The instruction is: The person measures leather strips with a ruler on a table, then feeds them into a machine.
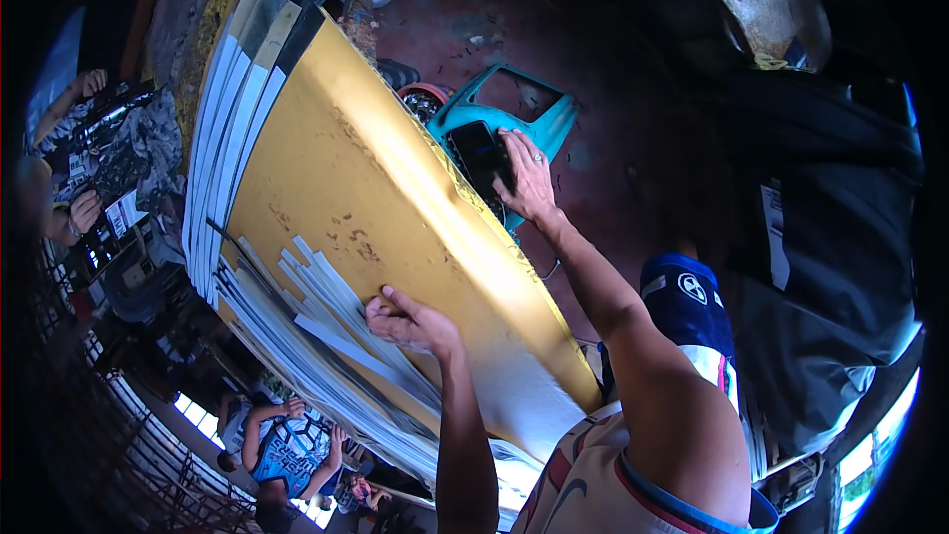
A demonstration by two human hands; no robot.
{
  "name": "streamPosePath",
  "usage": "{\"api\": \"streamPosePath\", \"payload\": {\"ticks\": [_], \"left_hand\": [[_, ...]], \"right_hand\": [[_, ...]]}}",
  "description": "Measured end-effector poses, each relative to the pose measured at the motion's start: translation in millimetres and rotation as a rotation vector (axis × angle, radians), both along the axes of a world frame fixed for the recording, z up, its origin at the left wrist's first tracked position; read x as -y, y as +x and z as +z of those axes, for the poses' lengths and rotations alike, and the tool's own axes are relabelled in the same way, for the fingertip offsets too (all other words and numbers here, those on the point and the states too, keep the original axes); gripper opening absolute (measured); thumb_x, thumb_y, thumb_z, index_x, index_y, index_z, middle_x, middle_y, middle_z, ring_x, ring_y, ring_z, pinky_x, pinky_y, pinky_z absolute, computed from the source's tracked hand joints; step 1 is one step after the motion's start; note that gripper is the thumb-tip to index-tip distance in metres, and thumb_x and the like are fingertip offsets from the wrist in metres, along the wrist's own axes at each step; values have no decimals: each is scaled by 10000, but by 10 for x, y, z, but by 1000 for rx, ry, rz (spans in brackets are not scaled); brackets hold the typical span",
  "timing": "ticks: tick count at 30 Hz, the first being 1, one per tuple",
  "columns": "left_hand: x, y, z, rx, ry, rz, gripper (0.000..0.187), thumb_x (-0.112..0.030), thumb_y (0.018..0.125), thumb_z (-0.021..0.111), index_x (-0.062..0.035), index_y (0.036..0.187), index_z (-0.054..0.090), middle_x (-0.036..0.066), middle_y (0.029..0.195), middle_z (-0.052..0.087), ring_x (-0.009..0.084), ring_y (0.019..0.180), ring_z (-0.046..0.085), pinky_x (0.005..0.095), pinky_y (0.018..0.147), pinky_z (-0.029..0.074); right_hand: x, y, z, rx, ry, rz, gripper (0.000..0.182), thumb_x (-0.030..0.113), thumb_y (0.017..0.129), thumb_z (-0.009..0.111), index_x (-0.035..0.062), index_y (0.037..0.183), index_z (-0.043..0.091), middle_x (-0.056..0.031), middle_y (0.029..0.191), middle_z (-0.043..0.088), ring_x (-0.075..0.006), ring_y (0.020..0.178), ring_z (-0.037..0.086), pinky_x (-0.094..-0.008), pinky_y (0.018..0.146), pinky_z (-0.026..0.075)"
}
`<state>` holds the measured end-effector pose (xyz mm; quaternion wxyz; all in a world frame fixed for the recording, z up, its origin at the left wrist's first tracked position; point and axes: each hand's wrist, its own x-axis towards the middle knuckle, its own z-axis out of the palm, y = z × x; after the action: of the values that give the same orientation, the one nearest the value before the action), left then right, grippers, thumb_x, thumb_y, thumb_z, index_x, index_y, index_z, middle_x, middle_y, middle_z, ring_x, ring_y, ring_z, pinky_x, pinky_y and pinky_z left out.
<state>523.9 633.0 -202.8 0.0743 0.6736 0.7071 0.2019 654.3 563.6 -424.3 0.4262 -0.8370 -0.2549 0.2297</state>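
My left hand is over the yellow tabletop, its fingers curled in and thumb on top, right by a bunch of long white strips. What those fingers hold, if anything, cannot be made out. Past the table's edge, my right hand grips the side of a black smartphone with a dark screen. The phone overlaps a teal plastic chair standing beside the table.
Stacked white strips with dark ends line the table's far side. A person in patterned clothes is at left, another in a blue jersey at lower left. A black cover drapes something at right. Behind the chair lies reddish floor.
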Motion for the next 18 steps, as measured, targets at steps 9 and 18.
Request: {"api": "streamPosePath", "payload": {"ticks": [9, 18], "left_hand": [[-5, -2, 1, -29, -12, 6, 423, -446, 1027, 529, -26, 1064, 502, 134, 967, 433, 310, 906, 445, 461, 825, 393], [-5, 5, 24, -39, -32, 21, 447, -474, 1024, 522, -31, 1078, 496, 136, 991, 431, 313, 933, 437, 467, 844, 389]], "right_hand": [[27, 27, 0, -2, -2, 30, 930, 239, 763, 727, 93, 1557, 264, -124, 1548, 371, -303, 1487, 286, -535, 1147, 306], [-113, -44, 100, 52, -137, 21, 1013, 408, 734, 803, 102, 1551, 287, -103, 1583, 313, -319, 1495, 257, -528, 1170, 260]]}}
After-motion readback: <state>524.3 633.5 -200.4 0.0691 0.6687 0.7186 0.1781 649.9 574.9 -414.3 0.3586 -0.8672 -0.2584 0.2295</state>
